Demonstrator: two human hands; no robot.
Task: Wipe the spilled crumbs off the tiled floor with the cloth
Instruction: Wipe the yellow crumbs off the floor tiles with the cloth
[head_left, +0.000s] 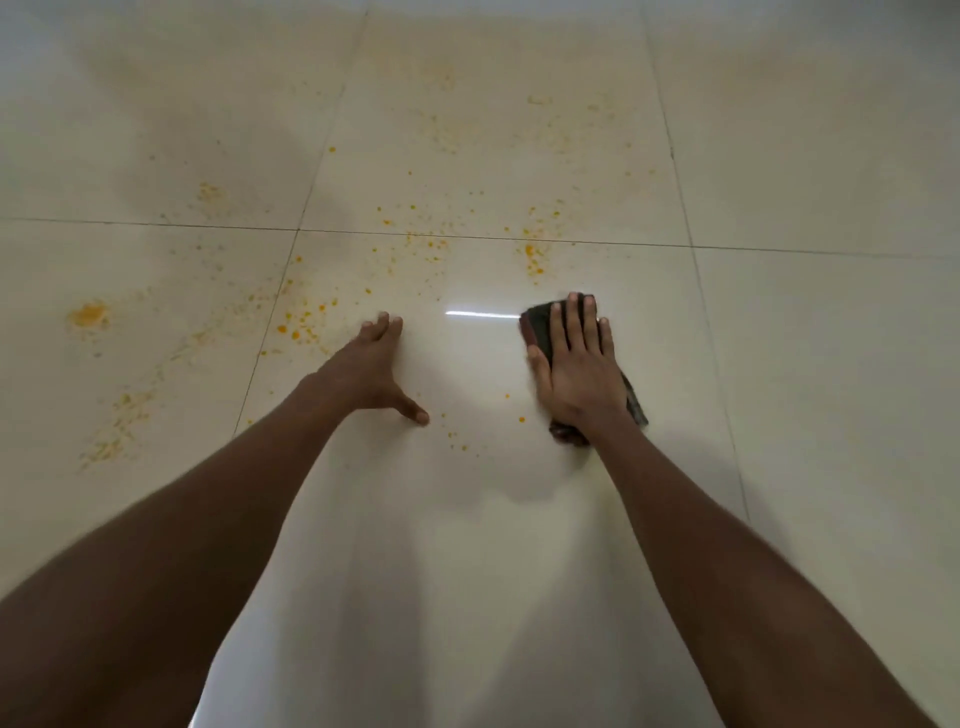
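Orange-yellow crumbs (426, 244) lie scattered over the glossy cream tiled floor (779, 364), thickest ahead of my hands and to the left, with a dense patch (88, 314) at far left. A dark folded cloth (537, 325) lies flat on the floor. My right hand (576, 364) presses down on it, palm flat and fingers spread; the cloth shows past the fingertips and by the wrist. My left hand (376, 371) rests on the bare tile to the left, fingers spread, holding nothing. A few crumbs (521, 419) lie between my hands.
Grout lines (623, 243) divide the floor into large tiles. A bright strip of reflected light (480, 314) lies between my hands. Faint yellow smears (441, 78) cover the far tiles. The tiles to the right carry almost no crumbs.
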